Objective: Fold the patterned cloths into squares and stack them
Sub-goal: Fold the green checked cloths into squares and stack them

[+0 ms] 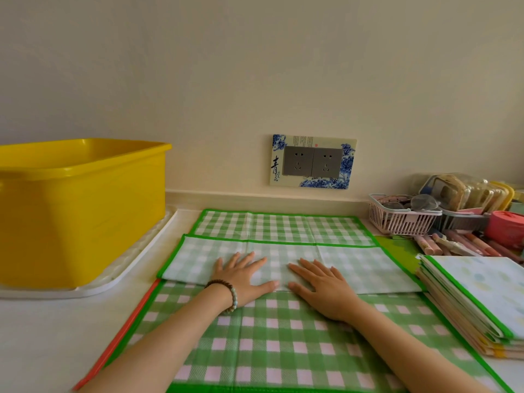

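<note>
**Both hands flat on the folded band of the checked cloth; nothing gripped.**

Well off to the left of the hands, a yellow tub (85,208) on a white tray (141,259) is noted, closing that side. The left hand (243,276) is laid open, fingers spread, and the right hand (320,290) just beside it likewise, thumbs nearly meeting. The checked cloth (283,336) lies directly beneath both palms. Its pale turned-over band (363,268) runs left to right, with the hands near its middle, so each end is judged nearer its own hand. Beyond the fingertips there is more cloth, then wall. To the right, a stack of folded cloths (482,285) sits at the cloth's edge, so room is judged tight there.
</note>
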A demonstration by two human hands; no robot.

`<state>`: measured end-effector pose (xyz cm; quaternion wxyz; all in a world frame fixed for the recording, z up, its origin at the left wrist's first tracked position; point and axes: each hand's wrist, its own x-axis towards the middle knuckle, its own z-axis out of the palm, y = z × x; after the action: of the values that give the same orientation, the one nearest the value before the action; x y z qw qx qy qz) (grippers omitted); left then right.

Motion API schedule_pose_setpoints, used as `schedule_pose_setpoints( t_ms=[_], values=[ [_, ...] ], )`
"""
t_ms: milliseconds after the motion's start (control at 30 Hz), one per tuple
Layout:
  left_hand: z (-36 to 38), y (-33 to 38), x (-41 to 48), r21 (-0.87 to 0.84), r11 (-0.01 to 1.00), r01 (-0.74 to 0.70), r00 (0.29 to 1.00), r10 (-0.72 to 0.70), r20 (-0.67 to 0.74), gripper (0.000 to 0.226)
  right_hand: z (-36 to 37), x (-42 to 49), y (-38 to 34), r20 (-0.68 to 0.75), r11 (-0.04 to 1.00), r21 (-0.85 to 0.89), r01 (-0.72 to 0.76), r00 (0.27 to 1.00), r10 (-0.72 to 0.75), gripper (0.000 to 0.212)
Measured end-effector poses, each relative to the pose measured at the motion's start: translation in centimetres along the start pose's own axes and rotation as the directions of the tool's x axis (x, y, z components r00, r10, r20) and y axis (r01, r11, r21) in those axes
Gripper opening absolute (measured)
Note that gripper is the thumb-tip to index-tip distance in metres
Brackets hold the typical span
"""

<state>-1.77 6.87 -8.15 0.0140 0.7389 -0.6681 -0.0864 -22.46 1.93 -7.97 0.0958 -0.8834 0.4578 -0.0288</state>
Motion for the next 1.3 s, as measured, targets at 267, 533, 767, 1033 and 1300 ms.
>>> schedule_pose_setpoints(
  t_ms=[267, 533, 767, 1033, 1300],
  values=[
    [-0.8, -5.7, -2.4, 0.041, 0.993, 0.112, 0.993, -0.113, 0.024, 0.071, 0.0, 0.1, 0.3, 0.006, 1.000, -0.004, 0.016, 1.000, -0.016, 0.063],
    [-2.7, -6.3, -3.0, -0.107, 0.990, 0.089, 0.992, -0.078, 0.095, 0.099, -0.2, 0.1, 0.1, 0.014, 1.000, 0.007, 0.009, 1.000, -0.009, 0.061],
    [-3.1, -2.9, -2.7, -0.096, 0.964, -0.250, 0.964, 0.238, -0.121, 0.044, -2.2, -0.3, 0.6, 0.063, 0.982, 0.189, 0.013, 0.998, -0.026, 0.055],
    [-3.7, -1.9, -3.3, 0.137, 0.947, -0.290, 0.942, 0.308, -0.132, 0.034, -3.1, -1.9, 1.9, 0.055, 0.968, 0.245, 0.051, 0.996, -0.066, 0.042],
    [-5.8, -2.4, -3.5, -0.185, 0.963, -0.195, 0.980, 0.182, -0.085, 0.027, -5.0, -2.1, 1.9, -0.055, 0.978, 0.201, 0.060, 0.997, -0.050, 0.028]
  ],
)
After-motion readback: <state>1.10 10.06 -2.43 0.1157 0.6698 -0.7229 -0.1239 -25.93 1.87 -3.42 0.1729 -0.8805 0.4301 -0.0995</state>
